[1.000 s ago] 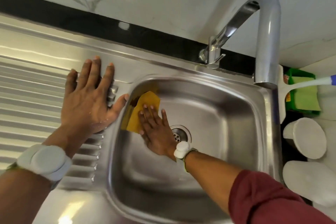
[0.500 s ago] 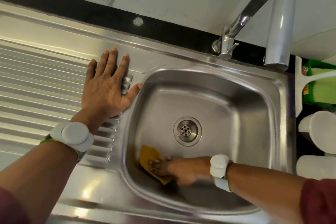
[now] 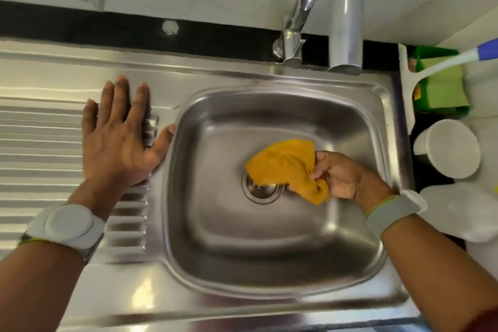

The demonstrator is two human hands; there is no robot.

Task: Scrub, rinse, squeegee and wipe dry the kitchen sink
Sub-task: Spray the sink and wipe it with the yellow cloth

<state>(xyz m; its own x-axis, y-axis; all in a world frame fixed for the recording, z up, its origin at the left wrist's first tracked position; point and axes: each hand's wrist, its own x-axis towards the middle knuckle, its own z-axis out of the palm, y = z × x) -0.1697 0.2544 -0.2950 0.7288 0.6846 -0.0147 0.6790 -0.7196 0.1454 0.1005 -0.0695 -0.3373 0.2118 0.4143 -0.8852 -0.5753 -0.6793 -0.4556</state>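
The right hand (image 3: 340, 178) gripped a bunched yellow cloth (image 3: 285, 164) over the sink (image 3: 215, 237) drain (image 3: 260, 188); the left hand (image 3: 118, 137) lay flat, fingers spread, on the drainboard (image 3: 40, 143) at the basin's left edge.

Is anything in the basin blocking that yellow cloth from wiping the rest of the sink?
Nothing visible does. The right hand grips the yellow cloth over the drain, and the rest of the sink basin shows only bare steel.

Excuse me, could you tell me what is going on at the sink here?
A person is wiping out the steel sink. Their right hand holds a bunched yellow cloth above the drain, while the left hand rests flat on the drainboard. A squeegee lies unused beside the basin, right of the tap.
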